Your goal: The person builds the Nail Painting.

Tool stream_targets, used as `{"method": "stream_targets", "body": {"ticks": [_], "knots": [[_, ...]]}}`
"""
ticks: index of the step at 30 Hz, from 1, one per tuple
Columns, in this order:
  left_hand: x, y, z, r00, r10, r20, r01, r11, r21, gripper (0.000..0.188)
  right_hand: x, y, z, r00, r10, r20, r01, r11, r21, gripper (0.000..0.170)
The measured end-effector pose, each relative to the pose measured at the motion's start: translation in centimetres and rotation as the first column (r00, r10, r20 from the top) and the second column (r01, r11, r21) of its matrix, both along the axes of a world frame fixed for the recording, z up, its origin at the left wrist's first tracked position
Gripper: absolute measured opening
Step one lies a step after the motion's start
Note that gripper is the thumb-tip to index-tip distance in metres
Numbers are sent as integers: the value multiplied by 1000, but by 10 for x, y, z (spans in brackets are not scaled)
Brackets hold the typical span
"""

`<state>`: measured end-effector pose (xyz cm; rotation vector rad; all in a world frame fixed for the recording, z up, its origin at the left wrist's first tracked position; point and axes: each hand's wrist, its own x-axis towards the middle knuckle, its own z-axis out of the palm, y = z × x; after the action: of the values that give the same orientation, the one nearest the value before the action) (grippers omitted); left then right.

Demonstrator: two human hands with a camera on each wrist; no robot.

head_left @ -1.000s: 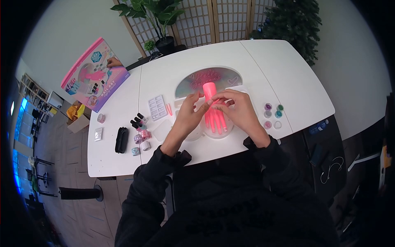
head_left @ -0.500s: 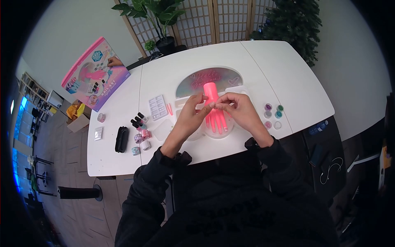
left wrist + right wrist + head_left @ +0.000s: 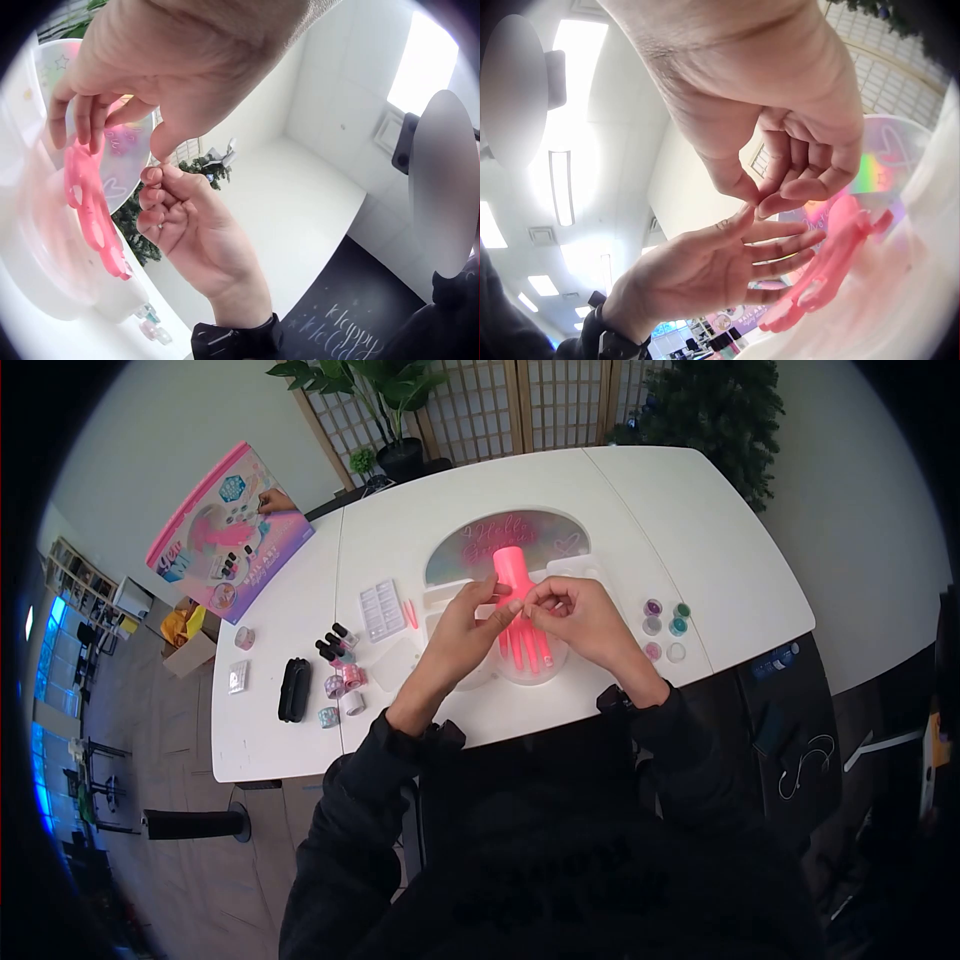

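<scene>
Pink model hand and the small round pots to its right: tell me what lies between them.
In the head view, from model hand to pots: the right hand, then bare white tabletop.

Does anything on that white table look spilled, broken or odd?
Nothing stands out: no spill shows, what's visible of the pink model hand looks intact, and the six small round pots sit in two rows.

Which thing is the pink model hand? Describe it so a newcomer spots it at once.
On the white table, find the half-round panel with pink lettering. Just in front of it sits the pink model hand, in the head view partly hidden by the person's left hand and right hand. It is solid; the other pink hand is only printed on the nail-art box.
</scene>
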<state>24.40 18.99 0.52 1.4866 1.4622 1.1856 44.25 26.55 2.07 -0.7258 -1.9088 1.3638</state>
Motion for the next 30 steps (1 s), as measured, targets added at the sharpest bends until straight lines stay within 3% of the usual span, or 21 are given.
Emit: {"method": "stream_targets", "body": {"ticks": [2,3,4,6,8,13,15,22,27,30], "knots": [[-7,6,-9,1000,-27,-12,28,998,48,54,-2,-4,0,999,-8,-39,12,994,108,13],[-3,5,-10,998,44,-39,-42,998,56,52,-3,-10,3,994,-106,35,100,984,151,13],[-2,3,-9,984,110,-138,-92,987,129,51,-5,-13,7,972,-210,104,186,962,199,12],[-6,5,-10,914,210,-346,-117,955,272,51,-6,-11,12,966,-229,123,201,958,203,12],[2,-6,11,941,187,-281,-125,966,226,49,-4,-15,6,986,-164,34,155,971,180,13],[2,-12,26,986,118,-116,-102,986,133,38,-2,-12,6,989,-143,47,137,984,115,16],[1,-14,20,997,32,-72,-28,998,51,28,0,-13,1,988,-121,94,121,993,10,16],[13,-18,16,992,95,-81,-87,991,97,18,3,-14,-7,996,-59,67,66,992,-108,17],[11,-16,17,996,74,-44,-73,997,24,14,8,-10,-8,999,54,-2,-53,979,-199,22],[13,-17,15,994,97,-56,-94,994,58,12,9,-14,1,997,46,65,-26,960,-278,22]]}}
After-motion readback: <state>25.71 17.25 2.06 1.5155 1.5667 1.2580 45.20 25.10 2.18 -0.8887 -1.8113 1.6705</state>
